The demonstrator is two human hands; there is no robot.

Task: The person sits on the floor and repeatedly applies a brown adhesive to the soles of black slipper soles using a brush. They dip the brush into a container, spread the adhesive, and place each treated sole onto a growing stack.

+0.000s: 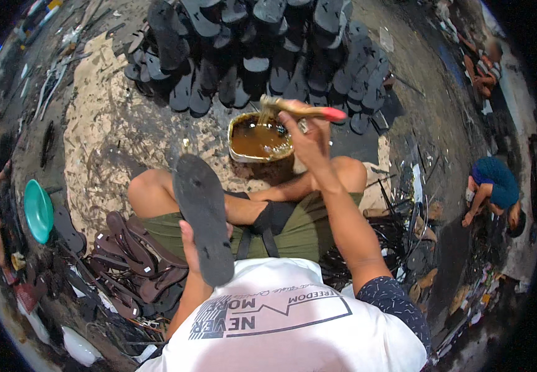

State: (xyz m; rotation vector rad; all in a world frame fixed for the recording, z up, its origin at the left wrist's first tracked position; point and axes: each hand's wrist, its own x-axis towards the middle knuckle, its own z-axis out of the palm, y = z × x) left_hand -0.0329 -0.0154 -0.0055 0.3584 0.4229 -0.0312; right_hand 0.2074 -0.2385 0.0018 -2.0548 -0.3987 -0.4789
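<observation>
My left hand (pixel 192 251) grips a dark grey sandal sole (pixel 201 208) near its lower end, holding it tilted over my left leg with its broad face toward me. Between the fingers of my right hand (pixel 309 141) is a brush (pixel 310 111) with a worn handle and a red end. Its bristle end points left, above a square container (pixel 237 152) of brown, glue-like liquid. The container's rim is coated with the same stuff. It stands just beyond my crossed legs, on stained cardboard.
Many dark soles (pixel 256 64) stand in a big stack beyond the container. Brown flip-flops (pixel 129 245) lie piled at my left, near a green basin (pixel 38 211). Scraps and strips litter the right side. One person (pixel 495 181) crouches at the right, another (pixel 487 71) sits farther back.
</observation>
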